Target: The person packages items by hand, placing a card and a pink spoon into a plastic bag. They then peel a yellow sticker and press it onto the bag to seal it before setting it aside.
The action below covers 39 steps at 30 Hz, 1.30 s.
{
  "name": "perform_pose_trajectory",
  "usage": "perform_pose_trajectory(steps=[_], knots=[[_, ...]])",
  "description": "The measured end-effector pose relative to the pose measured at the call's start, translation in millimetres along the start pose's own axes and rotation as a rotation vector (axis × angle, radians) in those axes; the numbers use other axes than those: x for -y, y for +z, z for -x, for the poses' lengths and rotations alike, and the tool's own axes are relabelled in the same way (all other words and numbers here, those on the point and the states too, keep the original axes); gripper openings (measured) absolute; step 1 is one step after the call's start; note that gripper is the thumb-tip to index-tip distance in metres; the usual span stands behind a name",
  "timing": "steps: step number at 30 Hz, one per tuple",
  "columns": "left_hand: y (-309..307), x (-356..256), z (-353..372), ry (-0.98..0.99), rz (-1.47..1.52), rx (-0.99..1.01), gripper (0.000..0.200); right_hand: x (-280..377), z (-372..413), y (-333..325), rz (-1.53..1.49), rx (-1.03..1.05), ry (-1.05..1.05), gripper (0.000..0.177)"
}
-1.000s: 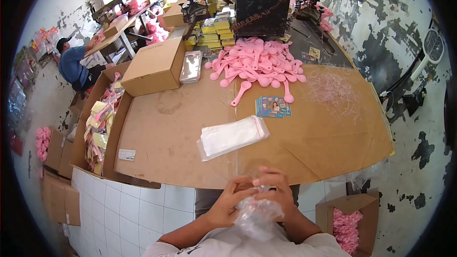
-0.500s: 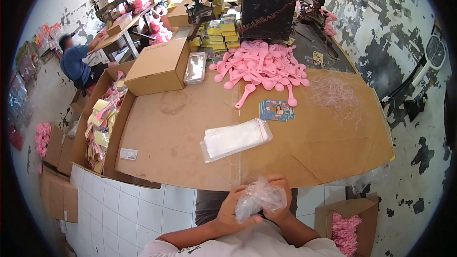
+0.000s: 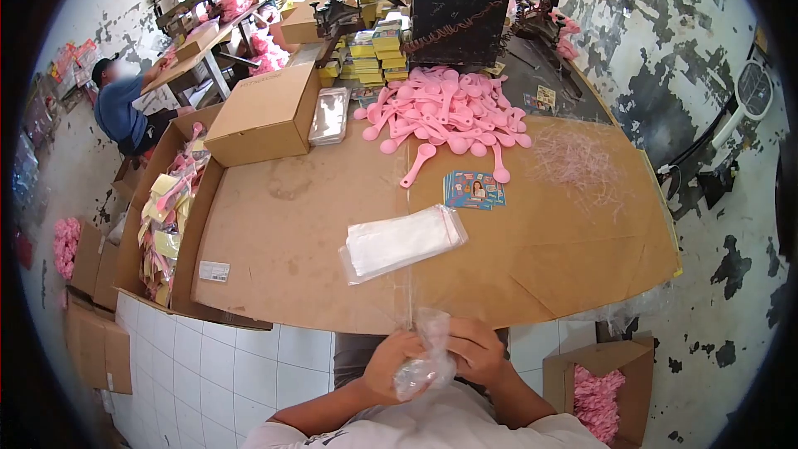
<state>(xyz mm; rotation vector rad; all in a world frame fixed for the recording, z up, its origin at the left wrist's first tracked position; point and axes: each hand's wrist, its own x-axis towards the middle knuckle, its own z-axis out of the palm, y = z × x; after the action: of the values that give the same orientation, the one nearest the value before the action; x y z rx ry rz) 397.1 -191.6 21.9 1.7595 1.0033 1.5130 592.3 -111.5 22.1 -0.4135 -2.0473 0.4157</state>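
Both hands are low in the view, at the table's near edge. My left hand (image 3: 394, 367) is closed round the lower part of a crumpled clear plastic bag (image 3: 435, 334). Fingers of my right hand (image 3: 477, 351) pinch the same plastic from the right. Beyond them on the cardboard-covered table (image 3: 274, 241) lies a stack of clear plastic sleeves (image 3: 403, 243). Behind it are blue printed cards (image 3: 475, 190) in a fanned pile. A heap of pink spoons (image 3: 449, 112) lies farther back.
A closed cardboard box (image 3: 262, 116) stands at the back left. Left of the table, an open box (image 3: 170, 224) holds packed pink and yellow items. Thin plastic strips (image 3: 582, 162) lie at the right. Another open box (image 3: 597, 403) is at lower right. A seated person (image 3: 125, 108) is at far left.
My hands have drawn closer together, and the plastic between them is now bunched upright, with its lower part in my left hand. The whole view has shifted slightly.
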Motion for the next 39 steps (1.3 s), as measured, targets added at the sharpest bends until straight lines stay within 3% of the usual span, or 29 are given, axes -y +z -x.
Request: perform_pose_trajectory(steps=[4, 5, 7, 10, 12, 13, 16, 17, 19, 20, 22, 26, 28, 29, 31, 34, 37, 39], knots=[[5.5, 4.8, 10.6, 0.133, -0.341, -0.301, 0.037, 11.3, -7.6, -8.9, -0.546, 0.274, 0.235, 0.052], [3.5, 3.6, 7.8, 0.100, -0.457, -0.322, 0.055, 21.0, -14.4, -10.0, -0.568, 0.304, 0.294, 0.053], [11.9, 9.0, -1.3, 0.183, -0.244, -0.417, 0.062, 39.3, -26.8, -8.2, -0.607, 0.368, 0.416, 0.053], [-2.7, 19.3, -10.7, 0.180, 0.005, -0.092, 0.058, 23.1, -5.1, -9.3, -0.692, 0.432, 0.530, 0.054], [-7.6, 4.8, -10.7, -0.044, 0.509, 0.178, 0.048, 8.7, -2.0, -20.0, -0.704, 0.377, 0.453, 0.055], [-8.8, -3.6, -17.9, -0.063, 0.479, 0.150, 0.056, 3.3, -2.1, -25.7, -0.712, 0.349, 0.414, 0.055], [-19.4, -29.2, -30.3, -0.447, 0.687, 0.029, 0.083, -3.6, -6.1, -39.5, -0.665, 0.372, 0.449, 0.057], [-28.3, -25.1, -31.8, -0.496, 0.620, 0.156, 0.092, -2.7, -11.0, -40.3, -0.666, 0.388, 0.426, 0.056], [-39.1, -31.0, -39.4, -0.583, 0.477, 0.330, 0.075, 0.9, -19.4, -42.1, -0.668, 0.423, 0.378, 0.054], [-41.8, -33.3, -40.8, -0.626, 0.404, 0.414, 0.067, 5.1, -19.4, -37.6, -0.730, 0.316, 0.520, 0.052], [-39.7, -28.5, -39.2, -0.422, 0.266, 0.370, 0.048, 16.0, -17.9, -26.5, -0.843, 0.095, 0.803, 0.048], [-26.8, -22.7, -39.6, -0.128, 0.059, 0.157, 0.034, 11.6, -26.9, -31.9, -0.412, 0.147, 0.787, 0.049], [-19.1, -11.4, -31.9, -0.174, 0.171, 0.051, 0.034, 3.3, -17.4, -26.2, -0.315, 0.171, 0.745, 0.053], [-16.3, -7.7, -28.3, -0.199, 0.229, -0.003, 0.034, 3.1, -13.1, -24.3, -0.366, 0.117, 0.758, 0.053], [-17.7, -10.4, -30.6, -0.089, -0.041, -0.072, 0.034, 11.7, -14.1, -16.6, -0.471, 0.008, 0.785, 0.053], [-14.9, -8.4, -31.5, 0.050, -0.228, -0.241, 0.034, 29.0, -23.9, -12.2, -0.609, -0.066, 0.606, 0.045], [-4.7, -7.1, -28.3, 0.117, -0.310, -0.318, 0.035, 40.6, -6.2, 5.7, -0.744, -0.340, 0.556, 0.048], [7.8, -1.2, -24.5, 0.149, -0.224, -0.297, 0.035, 29.3, -1.2, 7.0, -0.426, -0.280, 0.366, 0.049]])
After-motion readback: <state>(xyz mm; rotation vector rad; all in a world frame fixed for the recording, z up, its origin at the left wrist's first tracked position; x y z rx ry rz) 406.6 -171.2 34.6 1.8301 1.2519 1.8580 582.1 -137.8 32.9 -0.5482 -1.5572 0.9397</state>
